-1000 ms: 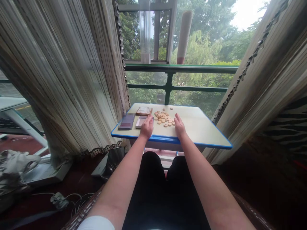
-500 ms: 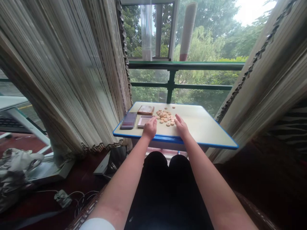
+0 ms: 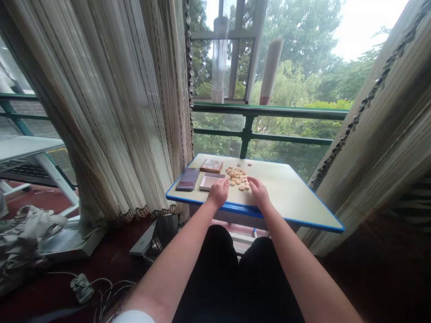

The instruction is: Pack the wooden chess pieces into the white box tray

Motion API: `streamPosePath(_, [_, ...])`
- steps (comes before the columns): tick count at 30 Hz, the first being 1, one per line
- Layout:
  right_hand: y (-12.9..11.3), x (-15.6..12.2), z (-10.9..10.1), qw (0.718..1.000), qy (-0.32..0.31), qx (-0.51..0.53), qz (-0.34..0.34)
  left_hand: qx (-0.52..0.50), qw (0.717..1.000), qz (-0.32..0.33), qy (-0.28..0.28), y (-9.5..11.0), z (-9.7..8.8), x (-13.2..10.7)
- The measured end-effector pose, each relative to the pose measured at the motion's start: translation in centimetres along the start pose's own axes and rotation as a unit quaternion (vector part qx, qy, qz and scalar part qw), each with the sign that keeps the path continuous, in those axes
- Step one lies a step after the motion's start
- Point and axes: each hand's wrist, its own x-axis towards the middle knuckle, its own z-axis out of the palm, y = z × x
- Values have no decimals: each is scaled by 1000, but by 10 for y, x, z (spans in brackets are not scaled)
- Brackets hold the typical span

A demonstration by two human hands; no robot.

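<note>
On the pale table (image 3: 289, 193), round wooden discs that look like Chinese chess pieces (image 3: 236, 175) lie in a loose heap, some stacked on others. My left hand (image 3: 218, 193) rests at the heap's near left side, fingers stretched forward, with nothing seen in it. Across from it, my right hand (image 3: 259, 192) is held with its fingers extended, their tips at the near right pieces. Whether the fingertips press on any piece is hard to make out. A shallow open box (image 3: 206, 182) sits just left of my left hand, which covers its near right corner.
Behind the shallow box lies a brown-edged flat box or lid (image 3: 211, 166). A blurred dark item (image 3: 187, 179) is at the table's left end. Two single discs lie near the far edge. Curtains (image 3: 151, 112) hang on both sides, with a green railing (image 3: 286, 111) beyond.
The camera view has tilted up and shifted a little left, so everything sits lower and further right. Both hands stay on either side of the heap, with little visible change in the pieces.
</note>
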Motion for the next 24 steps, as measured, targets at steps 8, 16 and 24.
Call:
streamPosePath(8, [-20,-4,45,995,-90,-31,-15,74,996,-33,47,-25,-19,10])
streamPosePath(16, [-34,-16,50,974,-179,-94,-99,133,987,-70,63,-39,-23,-7])
streamPosePath(24, [-37,-26,30,946,-227,-162,-164,98,987,-104,75,-47,-26,-2])
